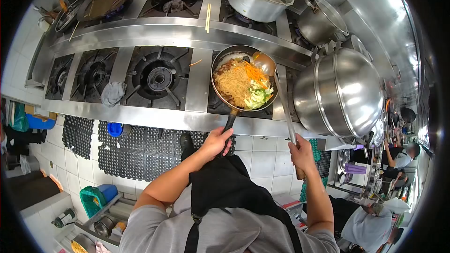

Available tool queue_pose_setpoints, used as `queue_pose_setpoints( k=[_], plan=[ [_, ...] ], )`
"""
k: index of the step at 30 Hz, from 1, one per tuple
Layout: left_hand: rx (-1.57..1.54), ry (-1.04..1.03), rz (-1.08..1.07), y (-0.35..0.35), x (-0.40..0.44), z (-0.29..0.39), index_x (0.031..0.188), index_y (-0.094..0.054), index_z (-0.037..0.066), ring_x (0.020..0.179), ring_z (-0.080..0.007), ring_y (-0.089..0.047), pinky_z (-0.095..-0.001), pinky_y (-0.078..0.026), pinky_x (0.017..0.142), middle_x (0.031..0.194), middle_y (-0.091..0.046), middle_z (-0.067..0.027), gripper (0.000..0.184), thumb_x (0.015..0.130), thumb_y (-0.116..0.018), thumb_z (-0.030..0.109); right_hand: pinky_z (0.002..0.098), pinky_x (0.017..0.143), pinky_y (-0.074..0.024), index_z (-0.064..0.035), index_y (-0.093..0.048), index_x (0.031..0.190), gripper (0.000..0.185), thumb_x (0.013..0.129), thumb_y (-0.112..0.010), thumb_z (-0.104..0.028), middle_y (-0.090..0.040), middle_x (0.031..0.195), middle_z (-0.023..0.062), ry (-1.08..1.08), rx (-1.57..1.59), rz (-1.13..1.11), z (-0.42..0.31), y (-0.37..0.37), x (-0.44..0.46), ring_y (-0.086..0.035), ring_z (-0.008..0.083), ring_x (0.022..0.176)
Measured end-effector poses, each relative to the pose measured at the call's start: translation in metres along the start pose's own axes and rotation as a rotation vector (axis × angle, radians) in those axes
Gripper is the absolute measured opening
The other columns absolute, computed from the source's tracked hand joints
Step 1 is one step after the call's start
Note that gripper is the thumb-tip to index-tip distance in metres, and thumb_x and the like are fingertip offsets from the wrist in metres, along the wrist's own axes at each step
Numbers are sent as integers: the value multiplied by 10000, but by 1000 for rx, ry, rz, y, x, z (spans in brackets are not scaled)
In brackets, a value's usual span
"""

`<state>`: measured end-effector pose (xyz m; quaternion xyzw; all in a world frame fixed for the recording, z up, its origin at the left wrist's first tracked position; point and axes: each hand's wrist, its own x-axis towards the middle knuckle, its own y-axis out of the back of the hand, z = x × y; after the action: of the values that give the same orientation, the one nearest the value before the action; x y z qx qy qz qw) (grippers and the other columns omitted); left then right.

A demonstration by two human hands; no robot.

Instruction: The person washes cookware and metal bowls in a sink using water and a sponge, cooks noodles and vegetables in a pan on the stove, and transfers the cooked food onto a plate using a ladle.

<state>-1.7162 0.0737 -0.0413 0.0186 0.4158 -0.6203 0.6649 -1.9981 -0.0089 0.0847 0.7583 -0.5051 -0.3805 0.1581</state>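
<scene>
A frying pan (215,84) stands over the front burner at the centre. Brown noodles (233,80), shredded carrot (255,74) and chopped pale green vegetable (259,95) lie in it. My left hand (217,142) is closed around the pan's dark handle (229,121). Over on the right, my right hand (302,153) grips a long metal ladle (283,98). The ladle's rounded bowl rests at the pan's upper right, beside the carrot.
A large domed steel pot (344,93) stands right of the pan. Behind are a wide pot (253,0), a steel pot (321,21) and chopsticks (208,18). A grey cloth (113,94) lies on the stove's front left. Other people (368,225) are at the lower right.
</scene>
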Motion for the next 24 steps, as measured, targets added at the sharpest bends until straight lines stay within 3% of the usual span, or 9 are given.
queue_pose_setpoints(
  k=[1, 3, 4, 8, 18, 24],
  plan=[
    [-6, 4, -2, 1, -1, 1, 934, -501, 78, 424, -116, -456, -264, -358, 368, 612, -506, -20, 253, 979, -546, 324, 341, 402, -439, -23, -556, 1133, 254, 897, -588, -112, -562, 613, 87, 0, 0, -1, 5, 4, 0, -557, 206, 444],
    [2, 6, 7, 2, -3, 3, 943, -506, 75, 423, -116, -455, -263, -358, 369, 613, -505, -21, 252, 980, -544, 321, 435, 500, -492, -26, -549, 1186, 330, 869, -598, -105, -634, 717, 194, 324, -468, 198, 11, 15, 1, -625, 369, 562],
    [14, 9, 11, 2, -3, 4, 953, -511, 71, 423, -116, -454, -262, -358, 370, 613, -505, -21, 250, 981, -542, 318, 500, 623, -504, -37, -536, 1241, 413, 843, -607, -116, -646, 826, 253, 245, -529, 142, 4, 21, 1, -623, 450, 719],
    [13, 25, 7, 2, -3, 4, 968, -513, 69, 423, -118, -456, -265, -359, 370, 612, -504, -22, 251, 984, -535, 319, 507, 652, -507, -64, -512, 1289, 470, 838, -614, -148, -642, 829, 210, 355, -841, 158, 6, 40, -9, -632, 422, 721],
    [21, 18, -7, 3, -3, 5, 978, -505, 62, 426, -120, -460, -265, -360, 372, 615, -504, -23, 268, 984, -531, 329, 482, 592, -504, -78, -536, 1281, 487, 803, -626, -101, -631, 805, 164, 318, -1031, 119, -15, 97, -106, -634, 376, 664],
    [8, 18, -12, 2, -4, 8, 955, -487, 60, 422, -124, -456, -274, -358, 370, 616, -504, -26, 264, 978, -542, 318, 483, 616, -488, -65, -564, 1233, 421, 815, -604, -86, -636, 808, 209, 355, -665, 179, -5, 74, -62, -618, 422, 706]
  ],
)
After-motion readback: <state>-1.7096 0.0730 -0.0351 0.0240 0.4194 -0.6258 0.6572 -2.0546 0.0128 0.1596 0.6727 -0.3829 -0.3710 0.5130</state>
